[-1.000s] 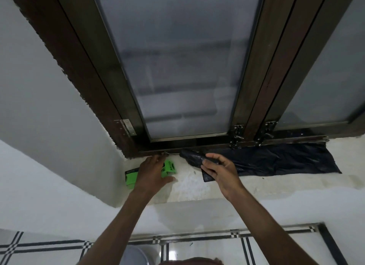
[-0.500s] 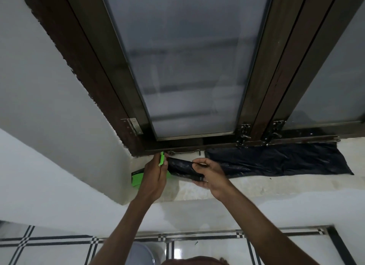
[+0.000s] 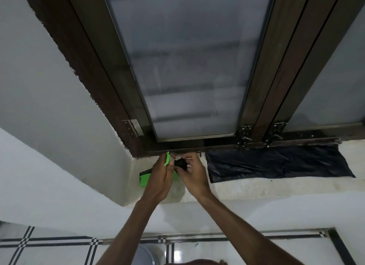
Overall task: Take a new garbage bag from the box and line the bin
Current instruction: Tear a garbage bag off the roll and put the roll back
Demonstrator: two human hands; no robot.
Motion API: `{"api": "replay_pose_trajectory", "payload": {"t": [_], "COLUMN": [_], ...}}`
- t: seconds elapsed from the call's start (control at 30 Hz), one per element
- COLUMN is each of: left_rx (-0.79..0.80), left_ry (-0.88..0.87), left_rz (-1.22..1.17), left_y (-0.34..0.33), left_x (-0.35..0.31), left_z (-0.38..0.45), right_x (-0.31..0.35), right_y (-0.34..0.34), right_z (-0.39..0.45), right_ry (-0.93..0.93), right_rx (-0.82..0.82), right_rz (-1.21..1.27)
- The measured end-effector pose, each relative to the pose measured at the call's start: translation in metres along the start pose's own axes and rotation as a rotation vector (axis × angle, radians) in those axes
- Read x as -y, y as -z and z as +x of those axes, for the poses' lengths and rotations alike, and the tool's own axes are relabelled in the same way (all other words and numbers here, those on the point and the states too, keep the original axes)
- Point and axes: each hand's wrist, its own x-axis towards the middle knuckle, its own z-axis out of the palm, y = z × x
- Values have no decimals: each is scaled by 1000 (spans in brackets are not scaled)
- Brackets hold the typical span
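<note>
A green garbage-bag box [image 3: 144, 178] lies on the window sill [image 3: 256, 187] near the left corner. My left hand [image 3: 159, 177] holds the box and its raised green flap [image 3: 167, 159]. My right hand [image 3: 192, 173] grips a black roll of bags [image 3: 180, 164] at the box's open end. A flat black garbage bag [image 3: 276, 164] lies spread on the sill to the right, apart from both hands. The grey rim of a bin [image 3: 147, 255] shows at the bottom, between my forearms.
A dark wooden window frame [image 3: 94, 83] with frosted glass rises behind the sill, with latches [image 3: 245, 136] at its lower edge. White walls flank the sill. A tiled floor [image 3: 59, 249] with black stripes lies below.
My right hand has moved the black roll left, up to the box's open end. My left hand has lifted the green flap and closed round the box. The spread bag has stayed put.
</note>
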Motion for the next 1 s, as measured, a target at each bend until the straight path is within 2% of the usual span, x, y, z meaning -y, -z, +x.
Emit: {"api": "replay_pose_trajectory", "payload": {"t": [0.13, 0.23, 0.33, 0.4, 0.5, 0.6, 0.67, 1.0], "left_rx": [25, 63, 248, 342, 279, 209, 206, 187], "left_ry": [-4, -18, -105, -162, -190, -165, -172, -178], "left_rz": [-2, -13, 215, 430, 608, 578, 512, 388], "left_y": [2, 6, 12, 14, 14, 17, 18, 15], "left_x": [4, 3, 12, 24, 31, 29, 28, 15], "left_z": [1, 2, 1, 0, -1, 0, 0, -4], "right_x": [-1, 1, -2, -3, -5, -16, -18, -25], "right_y": [-1, 6, 18, 24, 25, 21, 20, 21], "right_z": [-11, -10, -3, -2, -2, 2, 5, 8], "right_ry": [-1, -118, -287, -363, -291, -214, -186, -223], "right_rx": [104, 165, 231, 231, 232, 78, 17, 47], "right_rz": [-60, 111, 427, 524, 316, 116, 92, 130]}}
